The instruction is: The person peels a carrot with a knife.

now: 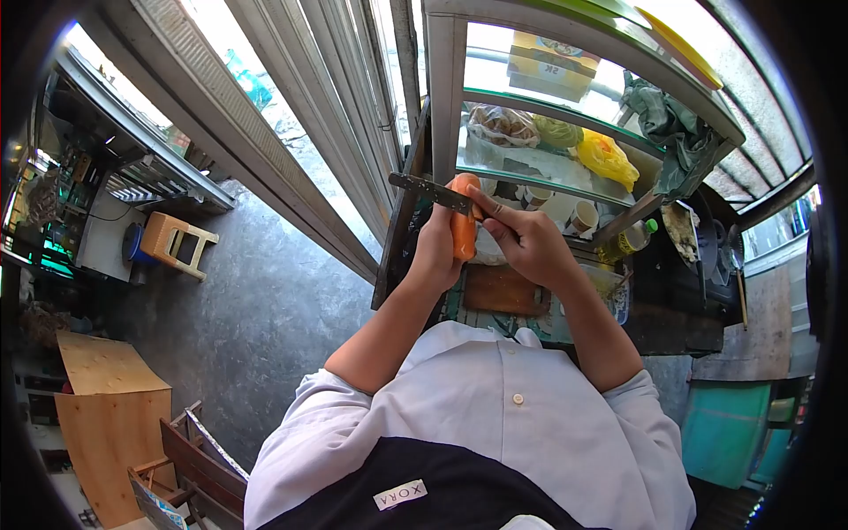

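Note:
My left hand [435, 247] is closed around a thick orange carrot [464, 231], held upright in front of my chest. A knife [431, 192] with a dark, speckled blade lies across the upper part of the carrot, its tip pointing left. My right hand [533, 243] grips the knife at its handle end, with a finger stretched along toward the blade. Most of the handle is hidden in that hand. Below the hands a brown wooden cutting board [503, 291] lies on the counter.
A glass-shelved cabinet [449, 88] stands ahead, holding a yellow plastic bag [607, 159], a cabbage [556, 131] and paper cups [581, 217]. Right of it are a bottle with a green cap [629, 240] and a dark pan [707, 238]. An orange stool [177, 243] stands on the floor at left.

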